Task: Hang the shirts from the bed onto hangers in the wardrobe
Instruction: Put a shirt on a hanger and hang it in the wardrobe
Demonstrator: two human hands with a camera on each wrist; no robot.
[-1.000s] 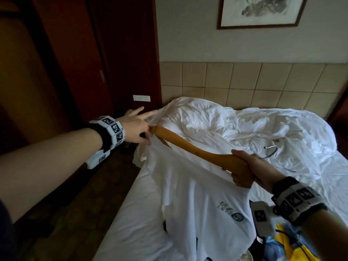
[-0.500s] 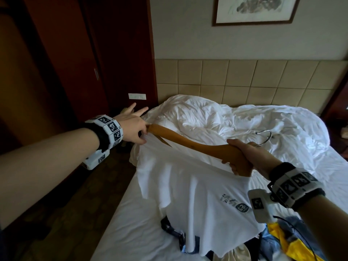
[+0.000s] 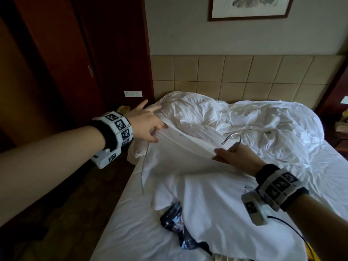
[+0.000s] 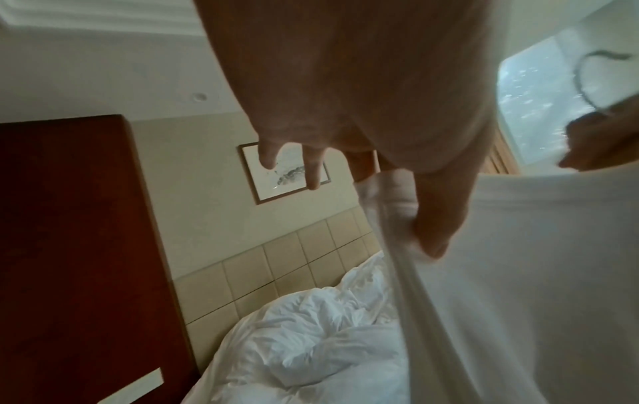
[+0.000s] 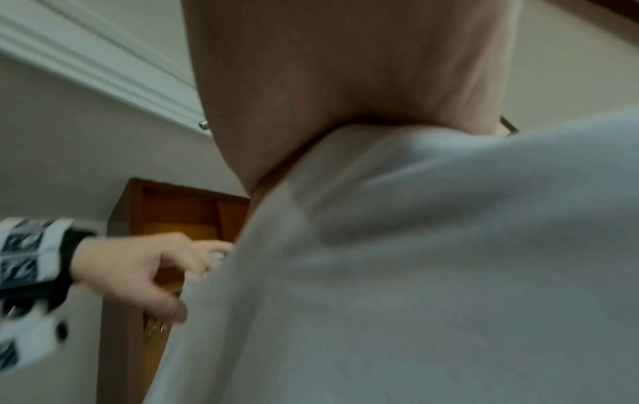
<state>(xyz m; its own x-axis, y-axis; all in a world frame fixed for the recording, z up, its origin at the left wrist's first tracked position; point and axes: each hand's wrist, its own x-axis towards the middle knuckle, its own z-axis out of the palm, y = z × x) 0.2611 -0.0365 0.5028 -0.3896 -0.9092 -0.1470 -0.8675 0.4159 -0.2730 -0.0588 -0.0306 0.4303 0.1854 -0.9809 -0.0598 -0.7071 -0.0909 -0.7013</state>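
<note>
Both hands, left hand [image 3: 146,125] and right hand [image 3: 235,155], outstretched, grip the white shirt [image 3: 188,157].

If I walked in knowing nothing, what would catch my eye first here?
Two outstretched hands stretching a white shirt above the bed: the left hand pinches one end, the right hand grips the middle, where a metal hanger hook pokes out. Behind lies a rumpled white duvet.

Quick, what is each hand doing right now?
Left hand: pinching the white shirt.
Right hand: gripping the hanger through the shirt.
</note>
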